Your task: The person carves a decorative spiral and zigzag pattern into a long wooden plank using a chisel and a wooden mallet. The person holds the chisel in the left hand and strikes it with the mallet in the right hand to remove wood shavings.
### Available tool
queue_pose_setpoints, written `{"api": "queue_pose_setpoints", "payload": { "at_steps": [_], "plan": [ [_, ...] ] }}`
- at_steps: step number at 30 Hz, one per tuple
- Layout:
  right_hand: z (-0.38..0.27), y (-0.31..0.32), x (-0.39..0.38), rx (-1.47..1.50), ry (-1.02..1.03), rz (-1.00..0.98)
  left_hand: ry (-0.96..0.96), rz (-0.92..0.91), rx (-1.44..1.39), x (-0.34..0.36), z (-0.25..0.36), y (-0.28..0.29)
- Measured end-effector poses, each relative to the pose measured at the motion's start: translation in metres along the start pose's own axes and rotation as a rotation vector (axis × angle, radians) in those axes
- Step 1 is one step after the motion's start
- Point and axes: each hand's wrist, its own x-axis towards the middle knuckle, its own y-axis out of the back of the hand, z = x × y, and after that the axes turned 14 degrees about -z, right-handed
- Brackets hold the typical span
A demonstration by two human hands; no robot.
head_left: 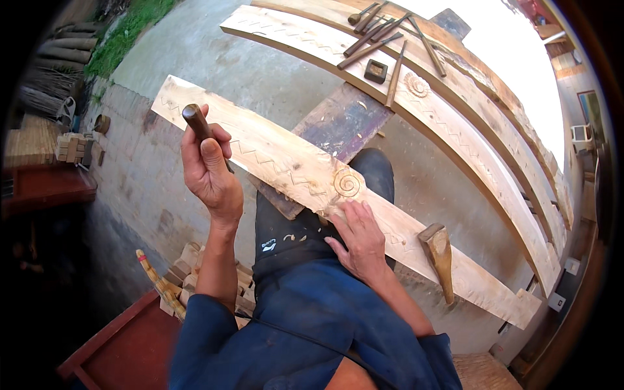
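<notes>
Nearest the body, the right grip (359, 240) is spread and holds nothing, its fingertips resting on the pale plank (286, 153) just beside the carved spiral (346, 182). Those fingers could be cut if a tool skidded along the grain toward them. To their right, a wooden mallet (437, 253) lies across the plank, its narrow end overhanging the near long edge; a jolt or tilt could well tip it off. Farther left, the left grip (211, 175) is closed around a wooden-handled tool (197, 120), raised over the plank's left part; whether its lower end touches the wood cannot be told. A loose hold could let it turn or drop and nick the zigzag line (276, 169). The plank lies across the counter (344, 117), both ends reaching well past the counter's side edges, so pressure near an end could rock it.

The tool stands steeply tilted: its rounded butt points up and slightly left, its shaft runs down rightward behind the fingers, working end hidden. The plank lies carved face up, its long axis slanting from near right to far left, crosswise to the counter. Beyond the counter's far end, a curved beam (455, 130) runs roughly the same way, beside scattered hand tools (370, 50).
</notes>
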Motion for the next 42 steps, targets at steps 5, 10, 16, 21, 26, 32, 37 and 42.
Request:
{"api": "queue_pose_setpoints", "payload": {
  "at_steps": [5, 10, 16, 21, 26, 32, 37, 42],
  "plan": [
    [-0.004, -0.003, -0.019, 0.246, 0.086, 0.043, 0.047, 0.130, -0.605, 0.011, -0.007, 0.006],
    [0.009, 0.014, -0.023, 0.150, -0.016, 0.152, 0.144, 0.223, -0.873, 0.012, -0.029, 0.000],
    [0.015, 0.017, -0.027, 0.112, -0.025, 0.140, 0.151, 0.175, -0.831, 0.004, -0.045, -0.010],
    [0.021, 0.031, -0.040, 0.025, -0.095, 0.147, 0.294, 0.042, -0.462, -0.008, -0.039, -0.015],
    [0.036, 0.052, -0.078, -0.221, -0.368, 0.279, 0.470, -0.096, -0.300, -0.043, -0.052, -0.024],
    [0.047, 0.069, -0.109, -0.223, -0.726, 0.304, 0.483, -0.012, -0.467, -0.046, -0.050, -0.045],
    [0.061, 0.072, -0.130, -0.166, -0.863, 0.343, 0.538, -0.097, -0.492, -0.042, -0.061, -0.064],
    [0.064, 0.071, -0.146, -0.047, -1.095, 0.230, 0.551, -0.199, -0.470, -0.035, -0.062, -0.077]
  ]
}}
